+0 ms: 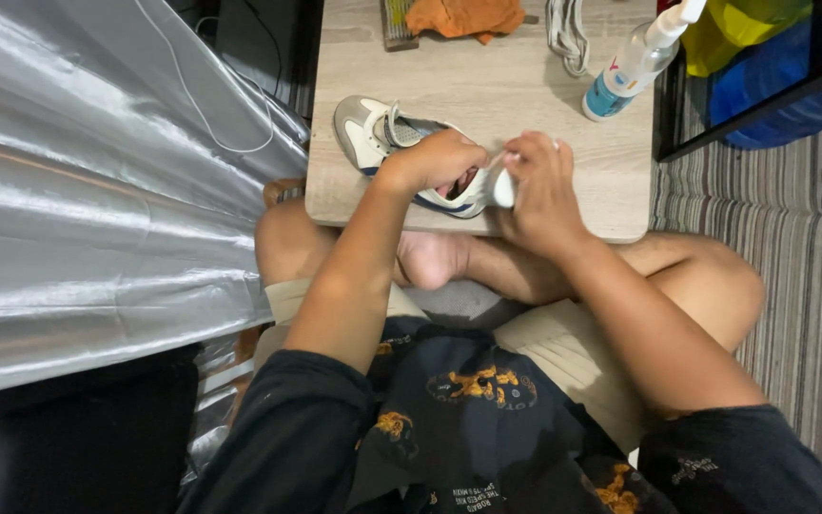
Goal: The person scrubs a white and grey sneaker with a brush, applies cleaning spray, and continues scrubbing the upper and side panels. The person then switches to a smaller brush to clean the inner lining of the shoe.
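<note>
now both hands (487, 176) on white sneaker (382, 138) near table edge (468, 224), open tabletop beyond

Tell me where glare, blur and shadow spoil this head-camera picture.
Head view: bright glare streaks run across the silver sheet at the picture's left; the left hand and right hand on the white shoe look slightly soft; the lower corners fall into deep shadow; the table and spray bottle are evenly lit and fairly clear.

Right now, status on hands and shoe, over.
Left hand gripping the white sneaker at its opening. Right hand at the heel, pinching something white. Spray bottle and orange cloth behind, apart.
</note>
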